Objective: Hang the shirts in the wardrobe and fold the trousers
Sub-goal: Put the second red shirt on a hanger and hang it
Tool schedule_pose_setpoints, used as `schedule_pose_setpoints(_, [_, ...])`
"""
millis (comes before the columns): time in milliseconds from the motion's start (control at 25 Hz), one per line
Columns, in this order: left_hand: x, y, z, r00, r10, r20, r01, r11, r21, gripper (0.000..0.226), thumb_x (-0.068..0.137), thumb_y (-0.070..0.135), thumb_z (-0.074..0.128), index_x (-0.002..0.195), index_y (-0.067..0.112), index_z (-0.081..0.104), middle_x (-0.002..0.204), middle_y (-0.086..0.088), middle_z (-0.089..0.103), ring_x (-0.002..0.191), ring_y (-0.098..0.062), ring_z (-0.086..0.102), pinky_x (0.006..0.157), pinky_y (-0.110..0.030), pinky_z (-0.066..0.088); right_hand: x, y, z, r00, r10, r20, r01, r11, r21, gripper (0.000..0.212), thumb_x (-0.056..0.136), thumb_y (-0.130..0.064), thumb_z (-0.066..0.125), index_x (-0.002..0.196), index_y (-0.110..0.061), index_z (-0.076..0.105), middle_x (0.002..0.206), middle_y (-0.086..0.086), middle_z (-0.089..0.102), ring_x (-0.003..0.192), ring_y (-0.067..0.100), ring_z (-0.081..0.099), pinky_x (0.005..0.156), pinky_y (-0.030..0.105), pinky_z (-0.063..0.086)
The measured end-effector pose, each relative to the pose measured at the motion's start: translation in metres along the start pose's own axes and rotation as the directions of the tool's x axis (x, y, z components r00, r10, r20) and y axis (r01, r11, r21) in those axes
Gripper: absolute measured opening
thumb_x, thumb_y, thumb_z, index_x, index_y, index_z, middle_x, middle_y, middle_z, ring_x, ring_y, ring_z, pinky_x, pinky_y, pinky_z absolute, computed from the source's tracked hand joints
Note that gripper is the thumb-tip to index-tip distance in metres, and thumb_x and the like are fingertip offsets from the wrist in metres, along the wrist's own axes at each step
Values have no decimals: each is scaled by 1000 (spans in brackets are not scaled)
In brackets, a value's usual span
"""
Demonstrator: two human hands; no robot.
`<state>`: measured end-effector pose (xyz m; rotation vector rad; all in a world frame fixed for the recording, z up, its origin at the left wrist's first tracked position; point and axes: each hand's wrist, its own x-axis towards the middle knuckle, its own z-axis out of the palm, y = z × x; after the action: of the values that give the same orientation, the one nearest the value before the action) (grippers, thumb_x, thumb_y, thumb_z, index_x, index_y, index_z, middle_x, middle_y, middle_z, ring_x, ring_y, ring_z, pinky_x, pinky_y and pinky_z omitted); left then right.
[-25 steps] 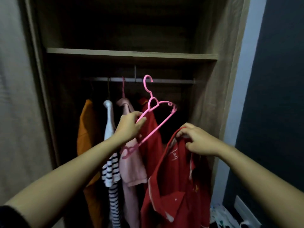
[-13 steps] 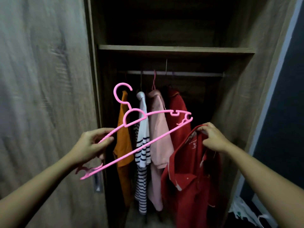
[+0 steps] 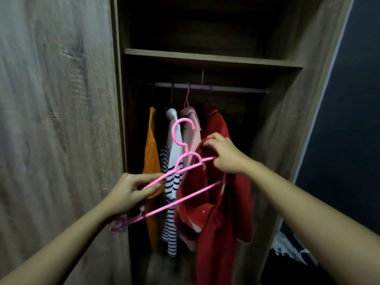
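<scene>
The wardrobe (image 3: 287,140) is opening narrowly between wooden sides; four hung garments (image 3: 169,227) are crowding the left part of the rail (image 3: 236,89), which is running bare to their right. The left hand (image 3: 131,194) is pinching the left arm of the pink hanger (image 3: 174,133) in a narrow grip; the right hand (image 3: 226,157) is holding the red shirt (image 3: 216,223) by its collar together with the hanger's right arm, the shirt hanging below this grip, in front of the hung garments. The right hand is hiding the hanger's right tip, and its lower left end is showing blurred; whether the hanger is sitting inside the collar I cannot tell.
</scene>
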<state>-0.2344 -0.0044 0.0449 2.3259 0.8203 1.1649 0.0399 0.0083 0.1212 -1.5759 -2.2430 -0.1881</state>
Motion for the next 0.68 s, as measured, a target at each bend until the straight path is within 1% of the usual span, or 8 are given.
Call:
schedule_pose_setpoints(160, [-11,0,21,991,-46,-124,5,952,-307,48,71,60,66,108,30,70,66,26,65,54,18,54,55,-2,42,3,-37,-5,983,-130,133,141,987,-74,52,72,-25,45,124,-22,53,120,0,50,107,27,46,94,43,38])
schedule_pose_setpoints(320, [-26,3,9,966,-66,-252,-8,959,-282,27,81,27,65,93,51,70,63,9,61,50,-1,51,50,-9,41,-1,-28,-7,905,-367,-215,251,870,-425,57,90,-62,20,118,-27,54,99,-3,68,88,20,64,69,35,40])
schedule_pose_setpoints(400, [-30,7,-3,951,37,-307,-63,995,-76,18,85,44,62,99,54,67,71,11,68,59,3,58,54,-11,46,-3,-27,-7,844,-423,-329,236,845,-480,66,93,-62,11,89,-19,62,72,-1,69,64,23,67,50,28,37])
schedule_pose_setpoints(440, [-32,8,-9,930,144,-339,-86,980,179,21,88,51,55,105,48,67,80,14,71,67,6,61,58,-15,50,-3,-29,-6,832,-425,-357,231,850,-473,68,92,-63,11,78,-18,59,63,1,66,56,25,65,44,25,32])
schedule_pose_setpoints(520, [-38,4,-11,826,338,-451,-18,816,578,33,95,45,46,113,26,67,95,2,72,79,-9,68,63,-29,54,-2,-33,-3,838,-407,-363,226,865,-448,66,91,-66,13,69,-17,52,54,2,62,48,27,62,42,22,25])
schedule_pose_setpoints(600, [-54,8,15,655,427,-624,82,780,620,25,95,29,49,113,16,62,106,-10,60,91,-25,60,75,-35,49,-2,-36,3,819,-427,-384,241,862,-446,62,89,-66,23,65,-16,49,50,2,58,45,28,60,44,21,20])
schedule_pose_setpoints(640, [-66,13,37,629,456,-630,16,802,596,21,93,26,50,107,16,60,105,-9,53,90,-26,55,76,-34,47,-3,-38,5,808,-436,-396,242,858,-452,58,88,-64,29,63,-16,48,49,2,57,44,28,59,45,20,19])
schedule_pose_setpoints(680, [-76,14,62,685,441,-579,-43,819,573,17,92,27,50,101,17,59,103,-7,49,88,-24,52,74,-34,46,-4,-41,7,801,-436,-411,243,863,-442,54,87,-62,34,63,-16,49,49,2,57,44,28,59,45,20,18])
